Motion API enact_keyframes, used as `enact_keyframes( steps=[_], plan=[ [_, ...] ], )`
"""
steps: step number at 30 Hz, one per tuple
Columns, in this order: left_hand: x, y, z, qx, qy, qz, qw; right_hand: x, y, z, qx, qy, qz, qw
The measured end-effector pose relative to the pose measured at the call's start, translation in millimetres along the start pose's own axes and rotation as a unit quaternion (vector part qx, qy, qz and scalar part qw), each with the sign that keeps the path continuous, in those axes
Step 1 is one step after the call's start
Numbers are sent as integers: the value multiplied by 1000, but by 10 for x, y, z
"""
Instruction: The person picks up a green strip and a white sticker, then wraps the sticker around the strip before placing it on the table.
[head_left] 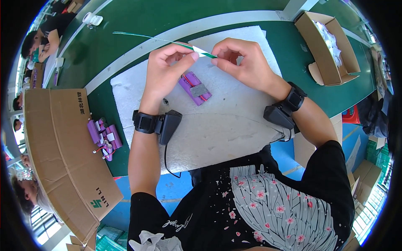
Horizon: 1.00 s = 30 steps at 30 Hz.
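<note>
Between my two hands is a long thin green strip (155, 39) with a white piece of backing near its right end. My left hand (169, 67) pinches it at the white part, and the free length sticks out to the upper left. At the right tip, my right hand (240, 62) has thumb and forefinger closed on the green end. Below them, on the pale mat (226, 125), lies a purple battery pack (189, 83) with red wires and a grey patch. Neither hand touches the pack.
Several purple battery packs (109, 136) with white labels lie left of the mat, beside a large cardboard box (63, 146). An open carton (307, 46) with white scraps stands at the far right. A white metal bar (176, 31) crosses behind the mat. Other people sit at far left.
</note>
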State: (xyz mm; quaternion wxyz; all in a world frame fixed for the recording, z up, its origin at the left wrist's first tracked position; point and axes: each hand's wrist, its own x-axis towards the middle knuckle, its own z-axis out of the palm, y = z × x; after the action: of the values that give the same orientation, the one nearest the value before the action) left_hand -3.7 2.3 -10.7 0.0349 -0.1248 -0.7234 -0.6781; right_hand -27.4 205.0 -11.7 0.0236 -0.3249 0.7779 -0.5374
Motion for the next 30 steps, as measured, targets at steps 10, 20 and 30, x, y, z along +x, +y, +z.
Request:
enact_keyframes(
  steps=[10,20,30],
  plan=[
    [5,28,-34,-6,20,-4,1000,-7,-1,4,-7,4,2,1000],
    [16,4,-79,-13,50,-5,999,10,40,16,-42,15,-12,999],
    [19,4,-97,7,57,-9,998,15,39,18,-39,22,-7,999]
  ],
)
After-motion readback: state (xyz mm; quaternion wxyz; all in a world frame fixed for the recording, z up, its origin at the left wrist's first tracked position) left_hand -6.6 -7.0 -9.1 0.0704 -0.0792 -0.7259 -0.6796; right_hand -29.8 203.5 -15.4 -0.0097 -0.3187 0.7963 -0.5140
